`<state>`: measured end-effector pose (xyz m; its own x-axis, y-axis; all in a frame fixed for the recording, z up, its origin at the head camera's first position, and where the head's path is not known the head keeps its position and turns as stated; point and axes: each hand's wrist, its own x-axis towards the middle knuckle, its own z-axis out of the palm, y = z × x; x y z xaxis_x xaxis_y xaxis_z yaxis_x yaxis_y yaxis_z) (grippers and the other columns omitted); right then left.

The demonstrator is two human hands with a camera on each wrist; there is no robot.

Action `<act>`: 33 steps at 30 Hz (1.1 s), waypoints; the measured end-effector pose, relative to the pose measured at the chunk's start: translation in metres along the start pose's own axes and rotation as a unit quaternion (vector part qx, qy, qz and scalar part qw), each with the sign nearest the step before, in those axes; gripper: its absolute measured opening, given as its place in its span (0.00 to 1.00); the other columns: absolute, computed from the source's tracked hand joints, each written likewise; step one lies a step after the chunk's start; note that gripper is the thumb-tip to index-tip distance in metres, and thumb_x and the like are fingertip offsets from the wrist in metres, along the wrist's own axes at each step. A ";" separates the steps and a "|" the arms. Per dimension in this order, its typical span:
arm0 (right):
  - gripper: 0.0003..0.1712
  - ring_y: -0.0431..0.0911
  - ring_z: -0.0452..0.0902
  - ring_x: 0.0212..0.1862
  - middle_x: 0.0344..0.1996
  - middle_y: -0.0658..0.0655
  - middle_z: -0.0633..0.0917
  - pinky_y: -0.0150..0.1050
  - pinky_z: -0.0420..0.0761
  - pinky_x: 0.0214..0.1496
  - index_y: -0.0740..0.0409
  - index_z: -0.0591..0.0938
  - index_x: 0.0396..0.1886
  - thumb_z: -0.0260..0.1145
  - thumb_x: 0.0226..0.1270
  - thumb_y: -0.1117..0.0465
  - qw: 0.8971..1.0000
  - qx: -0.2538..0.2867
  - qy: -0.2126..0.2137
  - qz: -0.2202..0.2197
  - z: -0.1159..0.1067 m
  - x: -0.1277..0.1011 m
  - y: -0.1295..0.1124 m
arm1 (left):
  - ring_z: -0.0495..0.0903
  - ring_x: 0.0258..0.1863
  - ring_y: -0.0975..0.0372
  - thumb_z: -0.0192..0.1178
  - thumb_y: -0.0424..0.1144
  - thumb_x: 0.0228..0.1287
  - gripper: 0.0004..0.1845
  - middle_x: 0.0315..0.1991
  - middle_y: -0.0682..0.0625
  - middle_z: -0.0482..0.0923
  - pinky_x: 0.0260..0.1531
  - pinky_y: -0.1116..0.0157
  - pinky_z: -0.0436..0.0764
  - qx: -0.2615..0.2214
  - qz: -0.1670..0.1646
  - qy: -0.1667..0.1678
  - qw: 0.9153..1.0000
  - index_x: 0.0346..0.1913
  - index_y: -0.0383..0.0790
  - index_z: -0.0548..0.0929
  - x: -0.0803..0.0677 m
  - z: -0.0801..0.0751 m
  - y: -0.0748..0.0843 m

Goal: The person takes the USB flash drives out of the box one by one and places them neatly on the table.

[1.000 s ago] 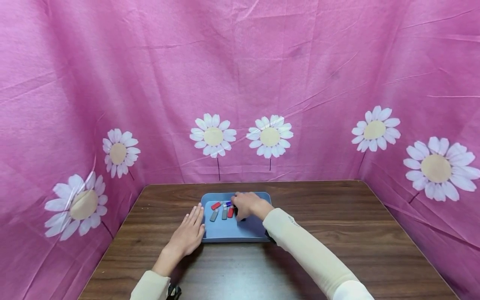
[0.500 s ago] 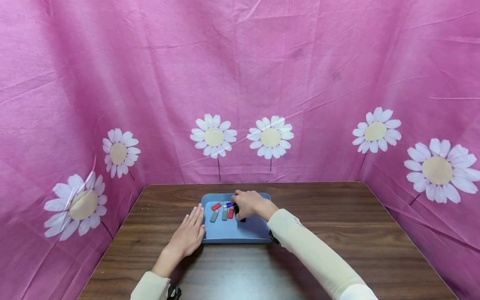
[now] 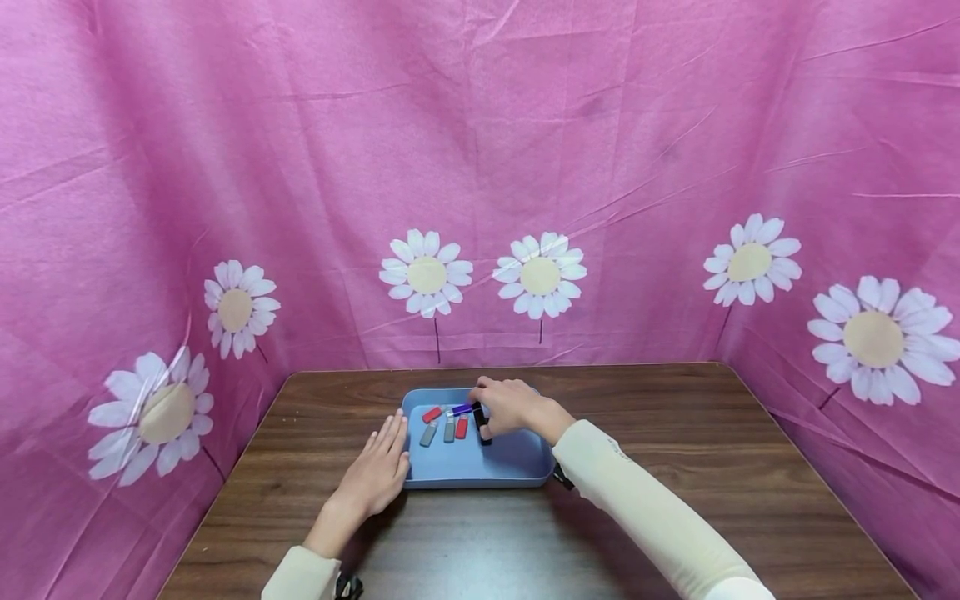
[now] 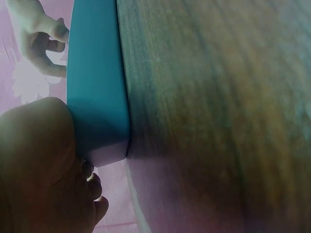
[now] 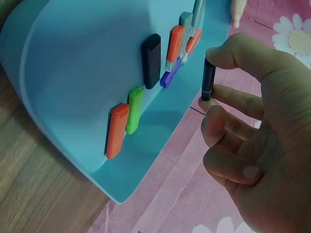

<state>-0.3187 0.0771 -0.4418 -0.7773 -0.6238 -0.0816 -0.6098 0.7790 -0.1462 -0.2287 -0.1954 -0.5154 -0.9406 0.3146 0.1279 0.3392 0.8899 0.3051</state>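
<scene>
My right hand (image 3: 516, 408) is over the right part of a blue tray (image 3: 480, 482). Between thumb and fingertips it pinches a small black stick (image 5: 208, 80) with a thin silver band, held above the tray floor. In the right wrist view, a black USB flash drive (image 5: 151, 60) lies in the tray beneath it. Grey flash drives (image 3: 449, 428), red ones (image 3: 461, 427) and a purple one (image 3: 462, 409) lie to its left. My left hand (image 3: 375, 471) rests against the tray's left side with straight fingers; its palm is near the wall in the left wrist view.
An orange stick (image 5: 117, 131) and a green one (image 5: 134, 110) lie near the tray's far wall in the right wrist view, hidden behind the right hand from the head. The tray stands on a brown wooden table (image 3: 675, 467), with a pink flowered cloth (image 3: 480, 150) around it.
My right hand has shifted slightly to the right, and more of the black objects by its fingers now shows. The left hand and tray have stayed in place.
</scene>
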 end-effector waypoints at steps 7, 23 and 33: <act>0.31 0.45 0.77 0.37 0.59 0.52 0.81 0.46 0.85 0.51 0.50 0.83 0.67 0.77 0.65 0.49 1.000 0.005 0.013 -0.004 -0.003 -0.007 0.007 | 0.56 0.85 0.42 0.47 0.39 0.84 0.31 0.85 0.33 0.55 0.82 0.40 0.60 0.008 -0.004 -0.003 1.000 0.81 0.25 0.61 0.000 -0.001 0.000; 0.33 0.42 0.74 0.30 0.56 0.52 0.82 0.41 0.81 0.39 0.52 0.83 0.67 0.78 0.63 0.50 0.999 0.008 0.032 0.001 -0.011 -0.025 0.024 | 0.53 0.86 0.42 0.46 0.39 0.85 0.32 0.86 0.35 0.53 0.83 0.41 0.58 0.009 -0.012 -0.015 1.000 0.82 0.26 0.58 0.002 0.001 -0.001; 0.32 0.43 0.72 0.28 0.55 0.52 0.81 0.41 0.77 0.36 0.51 0.84 0.66 0.78 0.61 0.51 0.999 0.012 0.047 0.000 -0.019 -0.038 0.034 | 0.55 0.85 0.41 0.47 0.38 0.84 0.32 0.85 0.33 0.54 0.82 0.41 0.60 0.015 -0.006 -0.004 1.000 0.81 0.24 0.60 0.002 0.003 -0.001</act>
<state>-0.3133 0.1287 -0.4251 -0.7889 -0.6145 0.0106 -0.6069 0.7762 -0.1709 -0.2312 -0.1951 -0.5179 -0.9449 0.3056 0.1171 0.3266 0.9036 0.2772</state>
